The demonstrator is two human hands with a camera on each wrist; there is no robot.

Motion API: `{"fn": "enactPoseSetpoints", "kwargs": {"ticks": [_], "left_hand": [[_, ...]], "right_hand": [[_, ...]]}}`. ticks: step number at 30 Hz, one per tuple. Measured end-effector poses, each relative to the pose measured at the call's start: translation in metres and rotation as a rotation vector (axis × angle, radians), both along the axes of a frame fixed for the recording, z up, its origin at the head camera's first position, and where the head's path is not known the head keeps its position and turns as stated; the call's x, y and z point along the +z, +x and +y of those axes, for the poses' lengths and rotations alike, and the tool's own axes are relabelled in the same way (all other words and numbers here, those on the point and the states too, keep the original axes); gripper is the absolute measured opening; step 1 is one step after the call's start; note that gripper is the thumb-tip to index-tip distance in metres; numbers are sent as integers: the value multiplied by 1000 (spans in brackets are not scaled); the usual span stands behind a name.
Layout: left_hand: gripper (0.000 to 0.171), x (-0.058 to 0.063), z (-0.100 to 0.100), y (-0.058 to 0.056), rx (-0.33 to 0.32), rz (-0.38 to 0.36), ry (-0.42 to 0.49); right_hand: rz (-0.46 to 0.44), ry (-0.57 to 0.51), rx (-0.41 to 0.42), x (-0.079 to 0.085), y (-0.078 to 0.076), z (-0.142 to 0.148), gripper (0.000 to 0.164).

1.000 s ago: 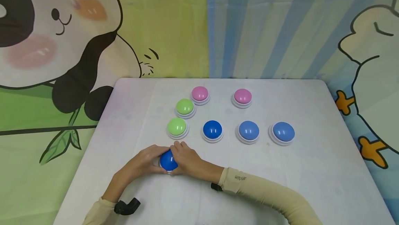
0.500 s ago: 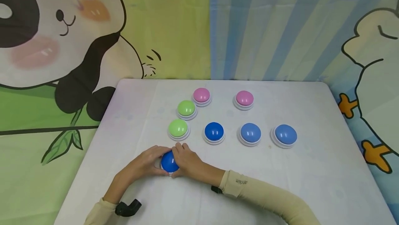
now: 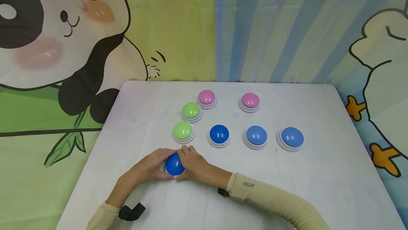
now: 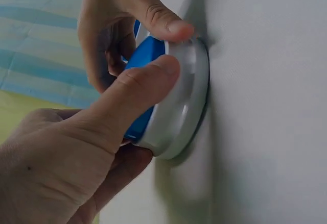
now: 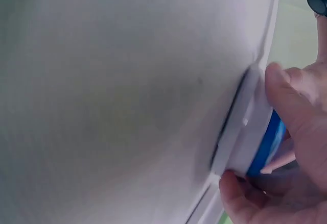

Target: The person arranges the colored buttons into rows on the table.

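Observation:
Both hands hold one dome-topped push button (image 3: 174, 164), blue with a round white base, near the middle of the table's front part. My left hand (image 3: 149, 166) grips its left side, and my right hand (image 3: 195, 165) grips its right side. In the left wrist view, both thumbs press the white base (image 4: 186, 106), which stands on the white tabletop. The right wrist view shows the right thumb (image 5: 288, 99) and a curled finger on the rim. Just beyond the hands sit a green button (image 3: 182, 130) and another dark blue button (image 3: 219, 134).
A second green button (image 3: 191, 110) stands farther back, beside a pink button (image 3: 206, 97). Another pink button (image 3: 250, 100) is to its right. Two lighter blue buttons (image 3: 256, 135) line the right. A printed curtain (image 3: 178, 28) hangs behind the white table (image 3: 318, 187).
The whole head view has shifted slightly, so everything appears a little farther right and lower. Both hands keep their grip on the blue push button in the same place on the table.

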State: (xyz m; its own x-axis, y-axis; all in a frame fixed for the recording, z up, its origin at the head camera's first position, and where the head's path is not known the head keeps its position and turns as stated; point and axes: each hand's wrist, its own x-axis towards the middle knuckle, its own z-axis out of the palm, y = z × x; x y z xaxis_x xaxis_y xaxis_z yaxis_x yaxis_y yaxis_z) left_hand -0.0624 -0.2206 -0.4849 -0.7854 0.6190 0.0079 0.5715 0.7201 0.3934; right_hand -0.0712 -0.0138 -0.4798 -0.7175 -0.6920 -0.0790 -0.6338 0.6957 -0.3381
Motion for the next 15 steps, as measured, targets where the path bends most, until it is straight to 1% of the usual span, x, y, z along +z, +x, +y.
{"fn": "enactPoseSetpoints", "kwargs": {"ticks": [4, 6, 8, 10, 11, 13, 15], "left_hand": [[87, 6, 2, 1, -1, -61, -1], [88, 11, 2, 0, 19, -99, 15], [85, 18, 2, -5, 35, -111, 66], [80, 25, 3, -15, 67, -101, 124], [76, 28, 4, -23, 80, -84, 149], [69, 34, 6, -41, 110, -60, 191], [65, 38, 9, -62, 166, -64, 207]], "right_hand": [[-109, -69, 40, 5, -4, 8, 101], [-137, -112, 71, 10, -7, 13, 102], [-150, -155, 87, 17, -13, 18, 100], [-146, -202, 88, 26, -23, 22, 96], [-144, -220, 79, 31, -30, 24, 93], [-159, -260, 37, 41, -48, 29, 85], [-172, -288, -18, 48, -68, 32, 76]]}}
